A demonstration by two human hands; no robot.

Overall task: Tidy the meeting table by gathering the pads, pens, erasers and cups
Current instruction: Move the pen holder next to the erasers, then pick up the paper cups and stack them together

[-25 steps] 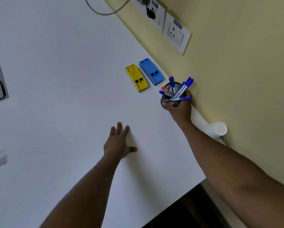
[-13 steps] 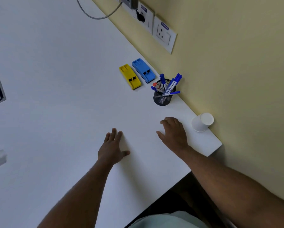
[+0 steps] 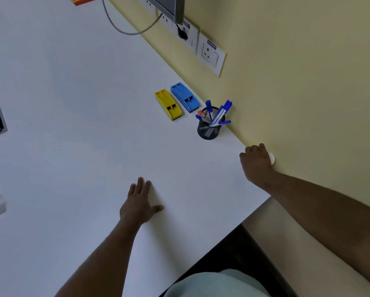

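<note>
No text can be read anywhere. Each wall socket [image 3: 211, 54] carries a small purple label [image 3: 211, 44] with white lettering, too small and blurred to make out. The pens [image 3: 217, 115] in the mesh cup [image 3: 208, 130] bear dark print along their white barrels, likewise too fine to read.
</note>
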